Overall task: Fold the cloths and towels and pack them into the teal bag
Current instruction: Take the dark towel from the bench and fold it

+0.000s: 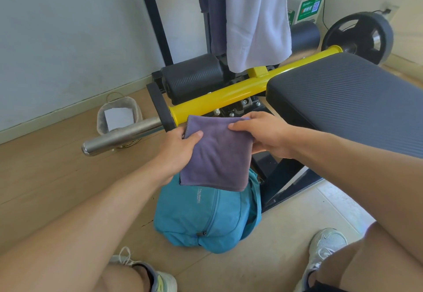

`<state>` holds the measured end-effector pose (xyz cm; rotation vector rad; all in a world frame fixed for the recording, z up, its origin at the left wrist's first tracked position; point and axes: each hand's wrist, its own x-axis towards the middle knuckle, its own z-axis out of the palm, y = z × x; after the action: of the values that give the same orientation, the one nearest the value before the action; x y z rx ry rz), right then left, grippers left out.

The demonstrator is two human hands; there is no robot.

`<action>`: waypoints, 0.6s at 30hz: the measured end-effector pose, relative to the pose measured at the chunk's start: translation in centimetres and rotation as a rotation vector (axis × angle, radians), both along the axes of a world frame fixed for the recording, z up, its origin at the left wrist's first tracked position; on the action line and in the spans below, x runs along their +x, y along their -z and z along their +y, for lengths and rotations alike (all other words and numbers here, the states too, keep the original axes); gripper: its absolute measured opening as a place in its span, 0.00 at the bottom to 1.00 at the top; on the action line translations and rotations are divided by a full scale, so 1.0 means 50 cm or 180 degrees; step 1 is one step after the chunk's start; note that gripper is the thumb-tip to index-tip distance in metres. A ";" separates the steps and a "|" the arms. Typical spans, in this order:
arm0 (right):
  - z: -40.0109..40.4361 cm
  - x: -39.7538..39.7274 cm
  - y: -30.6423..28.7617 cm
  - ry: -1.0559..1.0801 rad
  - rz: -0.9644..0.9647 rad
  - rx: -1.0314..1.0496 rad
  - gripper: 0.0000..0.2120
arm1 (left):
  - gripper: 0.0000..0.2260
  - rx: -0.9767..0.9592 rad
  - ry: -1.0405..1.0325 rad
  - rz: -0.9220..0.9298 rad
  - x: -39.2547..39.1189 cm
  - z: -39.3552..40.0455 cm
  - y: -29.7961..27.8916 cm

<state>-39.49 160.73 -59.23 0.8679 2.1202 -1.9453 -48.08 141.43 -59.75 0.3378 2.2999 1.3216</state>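
I've got a purple-grey cloth (217, 152) up in front of me, folded into a rough square, soft and slightly fuzzy, with its lower edge hanging just over the top of the teal bag (206, 218). The bag sits slumped on the floor between my feet, zip running down its front, a small white logo near the top. My left hand (180, 147) pinches the cloth's upper left corner, thumb pressed on the front face and fingers curled behind. My right hand (263, 133) clamps the upper right edge the same way, thumb lying across the top of the fabric, fingers tucked underneath. Both grips are closed tight on the cloth, which hangs in the air between them, touching nothing else that I can see. Right behind it runs a yellow bar (240, 90) with a steel sleeve (123, 135) sticking out left, and the dark padded bench (348, 95) fills the right side. A white towel (256, 19) and a dark blue one (215, 12) hang from the rack further back. A small lined basket (117, 116) stands by the wall.
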 end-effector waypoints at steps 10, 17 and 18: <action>-0.053 -0.002 0.026 0.0002 -0.0508 -0.0532 0.26 | 0.13 -0.0296 -0.0150 0.0349 0.008 -0.001 0.013; -0.091 -0.002 0.013 0.0192 -0.0604 -0.0033 0.09 | 0.26 -0.0607 0.0398 0.0309 0.036 0.010 0.019; -0.094 0.000 0.011 0.0154 -0.0619 -0.0049 0.06 | 0.27 -0.0692 0.0540 0.0320 0.041 0.011 0.023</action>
<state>-39.47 156.05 -59.78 1.0673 1.9892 -1.8138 -46.04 142.01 -60.88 0.5229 2.4096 0.9825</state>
